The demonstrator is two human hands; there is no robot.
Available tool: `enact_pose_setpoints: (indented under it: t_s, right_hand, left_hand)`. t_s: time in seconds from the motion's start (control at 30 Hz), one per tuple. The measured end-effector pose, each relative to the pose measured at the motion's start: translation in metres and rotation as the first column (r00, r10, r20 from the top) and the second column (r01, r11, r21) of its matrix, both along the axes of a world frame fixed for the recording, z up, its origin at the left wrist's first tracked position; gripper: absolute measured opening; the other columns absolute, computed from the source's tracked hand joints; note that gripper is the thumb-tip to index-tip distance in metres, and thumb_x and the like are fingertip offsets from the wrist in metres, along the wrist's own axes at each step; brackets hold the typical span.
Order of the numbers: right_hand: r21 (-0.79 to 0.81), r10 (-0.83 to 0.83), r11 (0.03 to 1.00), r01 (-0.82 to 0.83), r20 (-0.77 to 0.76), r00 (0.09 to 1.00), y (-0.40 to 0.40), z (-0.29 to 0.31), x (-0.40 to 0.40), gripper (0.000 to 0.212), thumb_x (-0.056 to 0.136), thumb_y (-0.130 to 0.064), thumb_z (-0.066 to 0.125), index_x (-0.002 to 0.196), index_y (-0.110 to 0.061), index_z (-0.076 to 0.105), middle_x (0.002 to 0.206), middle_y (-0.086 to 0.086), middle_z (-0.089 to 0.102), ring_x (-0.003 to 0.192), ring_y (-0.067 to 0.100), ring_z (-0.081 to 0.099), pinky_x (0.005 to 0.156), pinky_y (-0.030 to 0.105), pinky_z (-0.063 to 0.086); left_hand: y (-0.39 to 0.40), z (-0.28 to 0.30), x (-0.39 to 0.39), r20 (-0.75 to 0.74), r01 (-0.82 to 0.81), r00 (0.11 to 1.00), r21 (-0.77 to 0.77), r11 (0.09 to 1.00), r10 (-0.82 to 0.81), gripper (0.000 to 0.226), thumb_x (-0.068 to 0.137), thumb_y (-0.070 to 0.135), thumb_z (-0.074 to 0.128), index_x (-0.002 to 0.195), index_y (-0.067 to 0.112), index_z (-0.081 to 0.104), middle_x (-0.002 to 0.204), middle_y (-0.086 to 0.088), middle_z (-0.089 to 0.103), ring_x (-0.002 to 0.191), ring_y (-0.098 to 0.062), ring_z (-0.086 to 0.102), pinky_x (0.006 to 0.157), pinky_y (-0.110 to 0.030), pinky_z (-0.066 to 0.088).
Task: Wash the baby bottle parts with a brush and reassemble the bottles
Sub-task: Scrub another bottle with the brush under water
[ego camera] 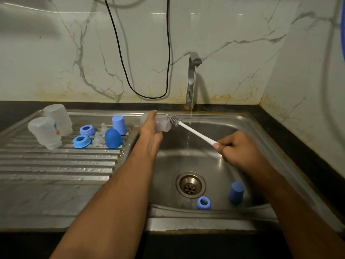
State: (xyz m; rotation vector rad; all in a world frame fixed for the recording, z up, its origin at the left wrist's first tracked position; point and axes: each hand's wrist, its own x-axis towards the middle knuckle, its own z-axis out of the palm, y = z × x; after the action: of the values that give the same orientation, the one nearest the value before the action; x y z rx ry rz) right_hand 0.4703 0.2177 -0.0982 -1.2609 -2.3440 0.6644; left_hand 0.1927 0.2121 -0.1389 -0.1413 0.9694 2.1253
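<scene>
My left hand (151, 128) grips a clear baby bottle (162, 124) held on its side over the sink's left edge, mouth pointing right. My right hand (237, 146) holds the white handle of a bottle brush (196, 132); its grey bristle head (174, 119) sits just outside the bottle's mouth. On the draining board stand two clear bottles (49, 130) upside down, two blue collars (82, 141), two blue caps (113, 138) and clear teats (98, 137). In the sink basin lie a blue cap (236, 192) and a blue collar (203, 203).
The tap (192, 79) at the back runs a thin stream of water into the steel sink (261, 131), which has a drain (190, 185) in the middle. A black cable (149, 96) hangs on the marble wall. Dark countertop surrounds the sink.
</scene>
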Motion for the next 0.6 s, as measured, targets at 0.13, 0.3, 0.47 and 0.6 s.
enact_pose_setpoints:
  t_s: [0.13,0.3,0.47,0.6]
  right_hand:
    - [-0.032,-0.01,0.999,0.008,-0.033,0.999,0.001,-0.001,-0.002,0.022,0.1,-0.032,0.062,0.098,-0.017,0.078,0.066,0.005,0.066,0.058,0.015,0.058,0.06,0.034,0.053]
    - [-0.019,-0.002,1.0,0.001,-0.025,1.0,-0.004,0.005,0.006,0.021,0.098,-0.03,0.065,0.1,-0.014,0.078,0.075,0.013,0.071,0.076,0.029,0.068,0.076,0.045,0.059]
    - [-0.038,-0.012,0.999,0.013,0.004,1.0,-0.002,0.005,0.006,0.022,0.098,-0.029,0.065,0.109,-0.014,0.077,0.074,0.008,0.069,0.074,0.024,0.067,0.071,0.038,0.059]
    - [-0.01,0.01,1.0,-0.009,0.105,0.994,-0.001,0.004,0.006,0.022,0.099,-0.032,0.063,0.107,-0.017,0.077,0.07,0.001,0.066,0.068,0.013,0.062,0.063,0.024,0.051]
  left_hand:
    - [0.007,0.002,0.009,-0.032,-0.062,0.998,-0.015,0.998,0.062,0.067,0.077,0.019,0.086,0.131,0.009,0.048,0.119,-0.019,0.063,0.099,-0.033,0.07,0.077,-0.051,0.062]
    - [0.005,-0.002,0.001,-0.011,-0.14,0.99,0.002,0.99,0.14,0.061,0.078,0.019,0.085,0.129,0.008,0.051,0.117,-0.017,0.065,0.098,-0.031,0.07,0.082,-0.052,0.061]
    - [0.004,-0.003,0.001,0.012,-0.168,0.986,0.01,0.986,0.168,0.062,0.082,0.018,0.082,0.133,0.007,0.049,0.119,-0.016,0.063,0.101,-0.03,0.069,0.087,-0.05,0.06]
    - [0.003,-0.002,0.003,0.032,-0.144,0.989,0.033,0.989,0.143,0.063,0.084,0.016,0.079,0.136,0.009,0.045,0.119,-0.015,0.06,0.1,-0.028,0.068,0.088,-0.048,0.06]
